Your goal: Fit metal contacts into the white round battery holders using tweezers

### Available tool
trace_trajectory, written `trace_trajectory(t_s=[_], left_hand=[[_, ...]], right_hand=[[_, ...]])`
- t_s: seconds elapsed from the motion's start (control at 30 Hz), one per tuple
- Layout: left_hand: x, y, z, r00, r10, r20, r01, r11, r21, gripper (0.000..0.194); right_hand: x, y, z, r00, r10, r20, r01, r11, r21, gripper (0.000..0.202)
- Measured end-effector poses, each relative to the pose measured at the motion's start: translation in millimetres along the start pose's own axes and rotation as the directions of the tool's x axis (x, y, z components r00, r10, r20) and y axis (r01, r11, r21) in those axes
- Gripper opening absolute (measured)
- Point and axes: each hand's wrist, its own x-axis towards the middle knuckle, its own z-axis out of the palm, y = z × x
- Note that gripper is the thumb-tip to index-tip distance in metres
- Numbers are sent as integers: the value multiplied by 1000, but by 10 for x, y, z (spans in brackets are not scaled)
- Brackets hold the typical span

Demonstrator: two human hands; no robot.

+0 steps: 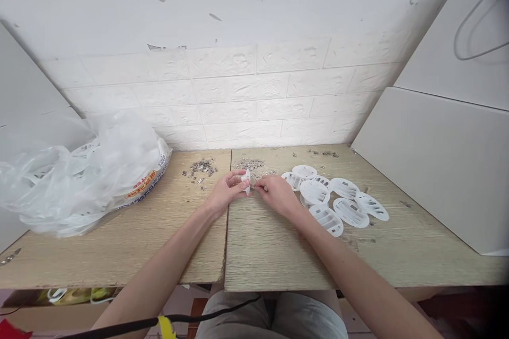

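Observation:
My left hand [228,191] holds a white plastic disc [247,182] on edge above the table, near the seam between two boards. Just right of the disc, my right hand [274,192] has its thumb and fingers pinched together at the disc's face; what they hold is too small to make out. Behind my hands lie small metal pieces in two piles, one at the left [202,167] and one in the middle [249,164]. Several white slotted discs [351,212] lie spread and overlapping on the right, beside my right forearm.
A large clear and white plastic bag [115,169] with white parts inside fills the left of the wooden table [278,259]. A white brick-patterned wall stands behind, with pale panels at both sides. A black cable crosses below the table's front edge.

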Motion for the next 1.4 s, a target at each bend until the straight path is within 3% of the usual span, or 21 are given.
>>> trace_trajectory(t_s=[0.27,0.6,0.93,1.4], left_hand=[[11,-54,-21,999,23,29,-25,997,76,48],[-9,-27,9,1000,3,30,-4,999,35,47],[-44,40,26,999,-33,29,35,996,-78,45],[-21,68,23,998,-37,41,42,993,-115,37]], right_hand=[[-33,-59,0,1000,-19,-11,18,997,-72,28],[-29,-65,-64,996,-84,28,88,983,-162,29],[-9,19,-44,992,-120,-32,120,992,-25,23],[21,68,-35,990,-129,-57,134,988,76,17]])
